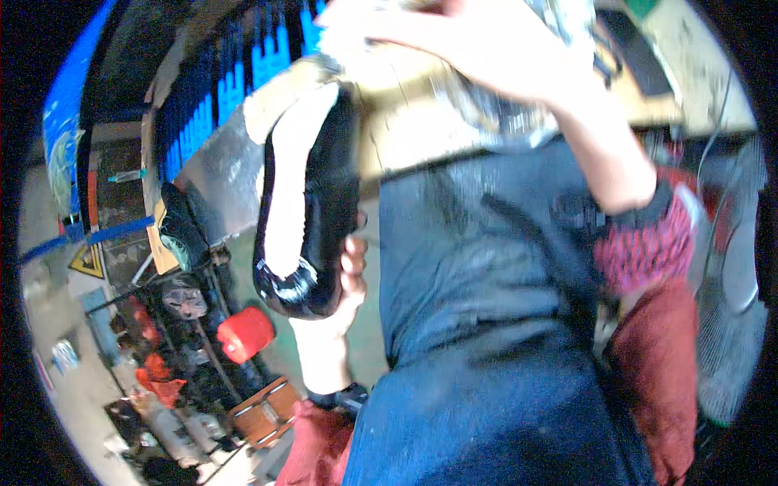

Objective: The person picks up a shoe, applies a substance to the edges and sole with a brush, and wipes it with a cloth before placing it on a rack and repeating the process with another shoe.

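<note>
A glossy black shoe [331, 186] hangs left of my apron, with a long white area facing up. I cannot tell whether that white part is its underside or its lining. My left hand [350, 279] is closed around the shoe's lower end, fingers curled over its right side. At the top, my right hand [454, 40] reaches across the workbench [409, 121], pale with glare and smeared by motion. Its fingers lie near the shoe's far end, and what they touch or hold cannot be made out. Below it is a shiny clear bundle [506, 117], perhaps plastic.
A rack with blue upright parts [271, 53] stands at the upper left. Another dark shoe [185, 227] is below it. On the left floor are a red container [245, 334] and a brown stool [266, 411]. A fan [739, 267] stands at right.
</note>
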The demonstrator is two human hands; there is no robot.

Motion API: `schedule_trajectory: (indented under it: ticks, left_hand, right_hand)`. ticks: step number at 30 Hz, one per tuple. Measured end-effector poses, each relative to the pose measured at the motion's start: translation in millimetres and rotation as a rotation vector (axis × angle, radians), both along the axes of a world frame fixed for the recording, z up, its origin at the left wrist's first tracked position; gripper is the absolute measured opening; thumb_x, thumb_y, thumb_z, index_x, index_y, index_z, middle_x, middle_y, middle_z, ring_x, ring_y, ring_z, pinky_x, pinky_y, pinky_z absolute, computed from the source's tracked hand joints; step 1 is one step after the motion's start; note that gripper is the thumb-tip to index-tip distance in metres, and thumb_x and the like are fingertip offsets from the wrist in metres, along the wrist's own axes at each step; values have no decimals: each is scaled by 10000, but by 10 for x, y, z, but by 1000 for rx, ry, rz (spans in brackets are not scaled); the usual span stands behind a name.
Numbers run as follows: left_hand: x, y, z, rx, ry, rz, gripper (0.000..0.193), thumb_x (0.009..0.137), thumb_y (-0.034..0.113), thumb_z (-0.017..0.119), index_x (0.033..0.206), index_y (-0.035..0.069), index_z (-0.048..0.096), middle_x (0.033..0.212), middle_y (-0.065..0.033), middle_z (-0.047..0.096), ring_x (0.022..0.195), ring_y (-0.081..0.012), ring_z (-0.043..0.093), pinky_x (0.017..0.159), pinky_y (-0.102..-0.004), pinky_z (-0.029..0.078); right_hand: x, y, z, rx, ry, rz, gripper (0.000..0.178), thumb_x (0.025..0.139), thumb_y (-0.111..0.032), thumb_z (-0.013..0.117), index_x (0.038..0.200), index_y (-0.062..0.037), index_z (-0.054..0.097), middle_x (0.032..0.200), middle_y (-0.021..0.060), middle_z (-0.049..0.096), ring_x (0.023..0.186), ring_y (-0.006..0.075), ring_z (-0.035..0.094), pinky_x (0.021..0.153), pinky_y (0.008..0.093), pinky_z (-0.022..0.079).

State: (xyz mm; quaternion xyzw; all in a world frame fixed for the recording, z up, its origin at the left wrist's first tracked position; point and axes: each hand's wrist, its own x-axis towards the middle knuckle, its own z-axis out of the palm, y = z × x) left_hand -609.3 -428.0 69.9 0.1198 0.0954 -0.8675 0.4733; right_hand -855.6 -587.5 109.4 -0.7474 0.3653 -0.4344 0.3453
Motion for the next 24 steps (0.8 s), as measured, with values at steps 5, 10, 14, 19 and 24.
schedule_trajectory:
  ticks: [5, 10, 14, 19, 24]
  left_hand:
    - [298, -820, 161, -285, -1032, 133, 551, 927, 415, 551, 1292, 11, 470, 1094, -119, 632, 874, -209, 658, 753, -321, 558]
    - [517, -2468, 197, -770, -2560, 183, 1062, 597, 432, 847, 1391, -20, 305, 1194, -257, 579, 1098, -341, 596, 930, -393, 475]
    - [285, -3529, 51, -806, -2863, -93, 1050, 646, 483, 797, 1406, -3, 260, 931, -236, 671, 888, -382, 662, 761, -437, 527]
    - [28, -3988, -238, -1002, -2902, -71, 988, 673, 524, 770, 1396, 29, 312, 938, -231, 672, 870, -374, 665, 736, -454, 527]
    - [488, -3628, -148, -915, -2771, 97, 957, 703, 641, 693, 1338, -19, 411, 1072, -284, 621, 1000, -411, 615, 836, -452, 504]
  right_hand:
    - [-597, 216, -35, 87, -186, -199, 160, 851, -135, 666, 942, -5, 682, 960, 67, 642, 902, 142, 606, 823, 289, 478]
    - [-781, 271, -267, 155, -407, -69, 149, 878, -4, 592, 1020, -9, 547, 1071, 169, 629, 1071, 246, 592, 941, 377, 459]
    - [-839, 289, -292, 204, -441, -63, 168, 893, 1, 581, 1046, -15, 513, 1101, 191, 610, 1111, 289, 573, 978, 434, 435]
    - [-866, 267, -248, 241, -330, -147, 175, 893, -11, 584, 1052, -7, 513, 1108, 199, 605, 1100, 276, 571, 973, 403, 426]
    - [-805, 251, -286, 277, -342, -165, 164, 900, -48, 586, 1041, -4, 514, 1102, 210, 611, 1070, 271, 579, 941, 391, 440]
